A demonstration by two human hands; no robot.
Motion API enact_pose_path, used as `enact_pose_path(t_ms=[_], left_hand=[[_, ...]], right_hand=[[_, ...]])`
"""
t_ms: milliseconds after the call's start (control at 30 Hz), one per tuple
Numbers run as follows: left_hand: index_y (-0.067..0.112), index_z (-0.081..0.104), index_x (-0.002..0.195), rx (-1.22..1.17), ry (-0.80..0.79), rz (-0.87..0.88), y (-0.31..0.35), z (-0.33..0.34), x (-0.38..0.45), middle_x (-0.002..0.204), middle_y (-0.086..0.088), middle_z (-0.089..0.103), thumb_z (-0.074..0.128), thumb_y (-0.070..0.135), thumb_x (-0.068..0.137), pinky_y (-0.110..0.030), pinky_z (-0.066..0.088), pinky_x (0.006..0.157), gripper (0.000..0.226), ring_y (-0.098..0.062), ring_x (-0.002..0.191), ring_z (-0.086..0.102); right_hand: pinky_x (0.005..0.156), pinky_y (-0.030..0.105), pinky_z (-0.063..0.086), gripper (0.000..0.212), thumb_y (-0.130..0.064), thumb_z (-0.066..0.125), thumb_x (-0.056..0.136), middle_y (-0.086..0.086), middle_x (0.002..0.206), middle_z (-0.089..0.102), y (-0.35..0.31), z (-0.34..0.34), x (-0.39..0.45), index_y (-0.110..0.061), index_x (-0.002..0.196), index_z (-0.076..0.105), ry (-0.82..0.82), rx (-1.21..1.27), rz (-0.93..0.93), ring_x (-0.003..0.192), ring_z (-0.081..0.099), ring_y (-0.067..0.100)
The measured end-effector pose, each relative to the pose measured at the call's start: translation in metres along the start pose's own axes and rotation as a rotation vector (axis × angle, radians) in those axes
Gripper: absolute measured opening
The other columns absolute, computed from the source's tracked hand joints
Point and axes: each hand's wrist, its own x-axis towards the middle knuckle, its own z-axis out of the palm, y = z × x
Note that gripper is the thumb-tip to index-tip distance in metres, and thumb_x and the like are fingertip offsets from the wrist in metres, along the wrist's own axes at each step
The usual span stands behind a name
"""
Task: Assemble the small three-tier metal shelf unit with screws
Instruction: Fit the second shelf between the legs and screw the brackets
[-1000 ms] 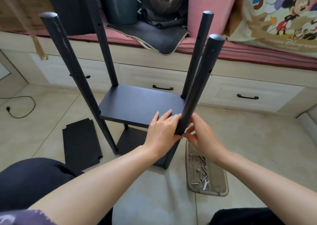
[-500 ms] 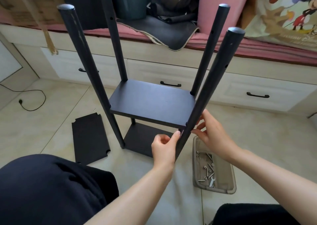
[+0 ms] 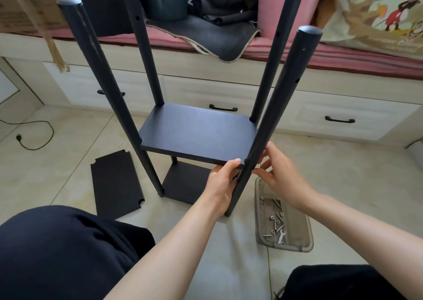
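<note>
Shelf unit (image 3: 196, 137) stands on the tiled floor (image 3: 343, 173), four dark posts up, middle shelf board (image 3: 199, 134) fitted, bottom board below it. Left hand (image 3: 223, 180) grips the near edge of the middle board at its near-right corner, thumb on top; right hand (image 3: 278, 172) sits just right of the near-right post (image 3: 274, 116), fingertips pinched at the joint, what they hold too small to tell. Loose shelf panel (image 3: 116, 183) lies flat left of the unit; tray (image 3: 297, 244) of screws and a small wrench (image 3: 282, 235) sits at right under the right wrist.

Shelf panels (image 3: 196, 133) seen matt black, smooth. Poles (image 3: 281, 107) dark, faintly sheened, near-left one scuffed. Screws (image 3: 275, 221) shiny metal, kept in translucent grey plastic tray (image 3: 297, 247). Floor tiles (image 3: 343, 173) glossy beige. Pink cloth cushion (image 3: 343, 59) noted.
</note>
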Motion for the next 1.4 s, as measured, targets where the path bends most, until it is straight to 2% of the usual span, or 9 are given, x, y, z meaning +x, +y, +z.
enact_pose_path(t_ms=[267, 600, 700, 833, 933, 1000, 1067, 1200, 1400], left_hand=[[0.006, 0.071, 0.112, 0.113, -0.068, 0.077, -0.003, -0.003, 0.001, 0.114, -0.013, 0.074, 0.053, 0.021, 0.103, -0.025, 0.054, 0.088, 0.025, -0.024, 0.11, 0.069], [-0.002, 0.063, 0.127, 0.142, -0.052, 0.083, -0.008, -0.003, 0.001, 0.126, -0.021, 0.068, 0.056, 0.018, 0.102, -0.046, 0.046, 0.11, 0.033, -0.035, 0.12, 0.063], [0.0, 0.063, 0.127, 0.13, -0.03, 0.08, -0.007, -0.001, 0.001, 0.125, -0.02, 0.069, 0.058, 0.019, 0.101, -0.042, 0.05, 0.104, 0.033, -0.034, 0.119, 0.064], [0.005, 0.063, 0.125, 0.069, -0.071, 0.121, -0.012, -0.001, 0.0, 0.119, -0.012, 0.073, 0.062, 0.005, 0.096, -0.026, 0.056, 0.09, 0.028, -0.025, 0.113, 0.069], [0.009, 0.064, 0.119, 0.151, -0.091, 0.178, -0.018, -0.003, 0.0, 0.114, -0.01, 0.075, 0.066, -0.009, 0.088, -0.034, 0.054, 0.099, 0.035, -0.025, 0.111, 0.07], [0.01, 0.065, 0.118, 0.21, -0.025, 0.2, -0.021, -0.003, 0.0, 0.11, -0.006, 0.076, 0.074, -0.004, 0.085, -0.032, 0.057, 0.095, 0.037, -0.022, 0.106, 0.072], [0.014, 0.067, 0.113, 0.237, 0.052, 0.228, -0.023, -0.002, 0.0, 0.104, 0.001, 0.078, 0.081, 0.003, 0.08, -0.023, 0.059, 0.083, 0.037, -0.017, 0.099, 0.074], [0.02, 0.069, 0.106, 0.28, 0.129, 0.273, -0.025, 0.0, 0.003, 0.096, 0.011, 0.078, 0.086, 0.011, 0.075, -0.011, 0.054, 0.068, 0.036, -0.007, 0.089, 0.074], [0.017, 0.068, 0.11, 0.317, 0.2, 0.309, -0.031, -0.003, 0.007, 0.095, 0.012, 0.078, 0.088, 0.015, 0.072, -0.006, 0.05, 0.066, 0.043, -0.003, 0.09, 0.073]], right_hand=[[0.064, 0.011, 0.048, 0.055, -0.008, 0.066, 0.09, -0.026, 0.099, 0.049, 0.002, 0.002, 0.0, -0.054, 0.1, 0.037, -0.001, 0.004, 0.005, 0.082, 0.06, 0.003], [0.06, 0.023, 0.056, 0.056, -0.005, 0.064, 0.091, -0.026, 0.094, 0.05, 0.001, 0.001, 0.001, -0.053, 0.1, 0.038, -0.029, 0.042, 0.049, 0.074, 0.065, 0.005], [0.063, 0.022, 0.056, 0.055, -0.006, 0.064, 0.091, -0.024, 0.093, 0.052, -0.001, -0.001, 0.0, -0.054, 0.105, 0.04, -0.039, 0.025, 0.052, 0.075, 0.065, 0.005], [0.068, 0.022, 0.054, 0.038, -0.009, 0.069, 0.089, -0.014, 0.091, 0.058, -0.004, -0.006, 0.0, -0.026, 0.118, 0.052, -0.053, 0.021, 0.069, 0.077, 0.063, 0.005], [0.07, 0.02, 0.049, 0.031, -0.005, 0.079, 0.076, -0.004, 0.085, 0.067, -0.009, -0.013, 0.007, -0.013, 0.104, 0.066, -0.014, 0.081, 0.13, 0.073, 0.061, 0.005], [0.069, 0.023, 0.049, 0.026, -0.002, 0.082, 0.07, 0.001, 0.081, 0.07, -0.013, -0.017, 0.009, -0.007, 0.092, 0.07, 0.007, 0.108, 0.16, 0.071, 0.062, 0.01], [0.069, 0.022, 0.051, 0.021, -0.001, 0.083, 0.069, 0.002, 0.08, 0.072, -0.016, -0.019, 0.01, -0.007, 0.085, 0.072, 0.001, 0.121, 0.179, 0.074, 0.066, 0.013], [0.065, 0.011, 0.046, 0.025, 0.005, 0.074, 0.075, -0.005, 0.07, 0.071, -0.018, -0.026, 0.011, -0.02, 0.077, 0.071, -0.021, 0.121, 0.196, 0.064, 0.065, 0.002], [0.082, 0.024, 0.057, 0.019, 0.002, 0.064, 0.088, 0.001, 0.085, 0.077, 0.002, -0.038, 0.008, -0.014, 0.093, 0.073, -0.121, 0.089, 0.313, 0.083, 0.072, 0.007]])
